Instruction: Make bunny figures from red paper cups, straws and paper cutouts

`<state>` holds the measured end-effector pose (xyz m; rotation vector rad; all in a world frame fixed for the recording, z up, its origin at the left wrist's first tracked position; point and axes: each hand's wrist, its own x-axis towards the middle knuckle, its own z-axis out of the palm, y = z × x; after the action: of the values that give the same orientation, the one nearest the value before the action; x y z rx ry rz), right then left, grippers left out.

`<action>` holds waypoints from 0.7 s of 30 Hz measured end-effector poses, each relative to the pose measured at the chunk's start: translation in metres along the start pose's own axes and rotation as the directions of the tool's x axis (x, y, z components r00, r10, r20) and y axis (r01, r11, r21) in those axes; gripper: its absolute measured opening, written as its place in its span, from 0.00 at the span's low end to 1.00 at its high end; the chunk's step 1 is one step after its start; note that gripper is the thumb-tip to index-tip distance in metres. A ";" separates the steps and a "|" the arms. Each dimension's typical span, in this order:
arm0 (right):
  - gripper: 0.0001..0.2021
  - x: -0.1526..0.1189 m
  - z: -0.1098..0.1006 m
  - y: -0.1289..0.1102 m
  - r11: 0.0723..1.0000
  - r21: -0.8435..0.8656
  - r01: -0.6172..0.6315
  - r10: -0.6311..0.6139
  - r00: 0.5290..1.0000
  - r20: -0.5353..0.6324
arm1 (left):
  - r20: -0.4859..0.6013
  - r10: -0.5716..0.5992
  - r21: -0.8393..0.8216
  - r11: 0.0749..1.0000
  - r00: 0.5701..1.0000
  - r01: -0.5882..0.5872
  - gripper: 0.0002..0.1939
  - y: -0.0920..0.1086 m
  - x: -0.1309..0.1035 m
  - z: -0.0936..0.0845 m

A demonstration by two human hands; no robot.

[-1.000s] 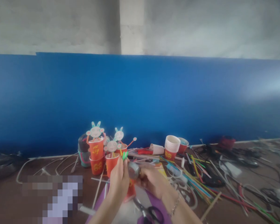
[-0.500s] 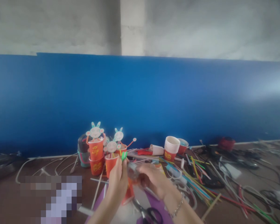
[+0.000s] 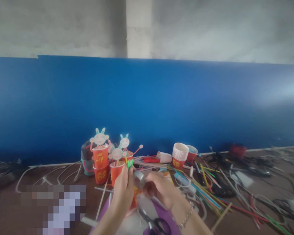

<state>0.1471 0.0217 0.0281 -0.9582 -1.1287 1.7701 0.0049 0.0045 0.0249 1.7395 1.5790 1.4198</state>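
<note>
My left hand (image 3: 124, 184) is closed around a small bundle of green straws (image 3: 130, 164), whose ends stick up above the fingers. Close by on the right, my right hand (image 3: 161, 189) grips a shiny, see-through roll of clear tape (image 3: 139, 178) with bent fingers. The tape's loose end cannot be made out. Below and between the hands lies a red paper cup (image 3: 132, 205), partly hidden by my left hand. Black-handled scissors (image 3: 154, 223) rest nearest to me on a white and purple surface.
Red cups with paper rabbit-like figures (image 3: 99, 138) stand left of my hands. A stack of paper cups (image 3: 180, 155) stands at the back right. Coloured straws (image 3: 209, 195) and cables (image 3: 237, 189) spread over the right side. A blue wall panel (image 3: 147, 98) rises behind.
The roll of tape has turned and shows more plainly between my hands. Both hands stay almost where they were, and the red cup below is now more covered.
</note>
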 end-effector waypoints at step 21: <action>0.08 -0.010 0.010 -0.011 0.992 -0.081 0.096 -0.099 0.995 -0.033 | -0.034 0.057 -0.068 0.996 0.998 -0.059 0.19 -0.006 -0.001 0.000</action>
<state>0.1448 0.0120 0.0430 -0.9623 -1.2099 1.6343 0.0024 0.0053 0.0196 1.7443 1.4883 1.5181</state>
